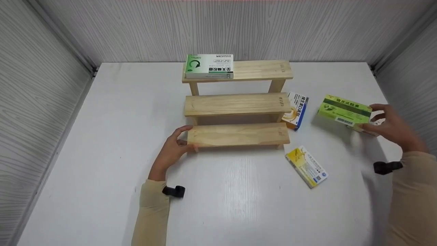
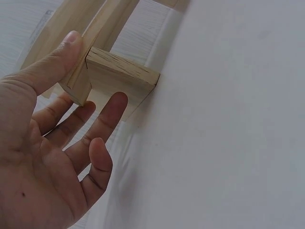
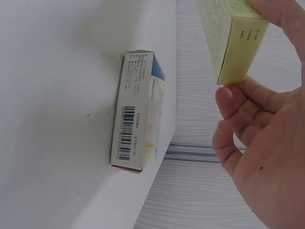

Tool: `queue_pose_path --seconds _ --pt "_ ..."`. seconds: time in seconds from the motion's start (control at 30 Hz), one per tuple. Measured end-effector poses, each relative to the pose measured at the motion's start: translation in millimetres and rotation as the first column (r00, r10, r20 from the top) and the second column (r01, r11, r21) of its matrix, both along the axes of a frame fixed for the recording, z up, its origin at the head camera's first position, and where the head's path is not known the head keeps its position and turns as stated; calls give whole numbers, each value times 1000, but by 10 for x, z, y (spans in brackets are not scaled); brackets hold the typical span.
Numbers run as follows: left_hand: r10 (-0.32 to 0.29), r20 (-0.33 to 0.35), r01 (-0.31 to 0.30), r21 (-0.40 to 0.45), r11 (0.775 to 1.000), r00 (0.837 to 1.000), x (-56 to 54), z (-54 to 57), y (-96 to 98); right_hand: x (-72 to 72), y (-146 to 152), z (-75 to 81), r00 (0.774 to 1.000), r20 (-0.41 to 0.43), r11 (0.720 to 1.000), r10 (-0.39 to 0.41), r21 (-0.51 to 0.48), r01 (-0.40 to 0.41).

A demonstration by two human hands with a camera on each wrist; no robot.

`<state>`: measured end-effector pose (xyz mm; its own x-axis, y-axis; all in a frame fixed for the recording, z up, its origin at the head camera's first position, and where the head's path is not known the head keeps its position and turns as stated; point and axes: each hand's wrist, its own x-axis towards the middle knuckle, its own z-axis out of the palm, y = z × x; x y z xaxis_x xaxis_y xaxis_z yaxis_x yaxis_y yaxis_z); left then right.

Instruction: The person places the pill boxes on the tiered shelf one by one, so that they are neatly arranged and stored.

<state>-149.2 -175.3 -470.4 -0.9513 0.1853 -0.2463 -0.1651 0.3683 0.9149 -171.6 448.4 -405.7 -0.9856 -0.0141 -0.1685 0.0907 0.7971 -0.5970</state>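
My left hand grips the left end of the lowest step of a three-tier wooden stand. In the left wrist view the thumb lies on the plank, and the other fingers reach below it beside the leg. Off to the right, my right hand holds a green medicine box by its right end, tilted above the table. The right wrist view shows that box's pale yellow-green end between thumb and fingers. A white box with a barcode lies below; the head view mostly hides it.
A green-and-white medicine box lies on the left of the top step. Right of the stand, a white, blue and orange box sits partly behind it. Nearer, a yellow-and-white box lies flat on the white table. Grey wood-grain panels enclose the table.
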Motion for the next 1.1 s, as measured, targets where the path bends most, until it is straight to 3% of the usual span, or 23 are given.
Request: queue_pose_path --seconds 0.37,0.53,0.87,1.1 --pt "-2 2 2 27 1000 1000 -1 6 3 -1 -123 260 996 -26 994 -90 -63 88" --pt "-1 20 0 34 999 1000 -16 -9 -1 -60 -229 352 996 -14 994 -93 -61 92" --pt "-7 30 7 22 1000 1000 -18 -3 1 -232 -440 513 997 -47 992 -68 -105 63" --pt "4 23 -5 34 999 1000 -7 -19 2 -329 -576 646 994 -111 978 -21 -208 -3"
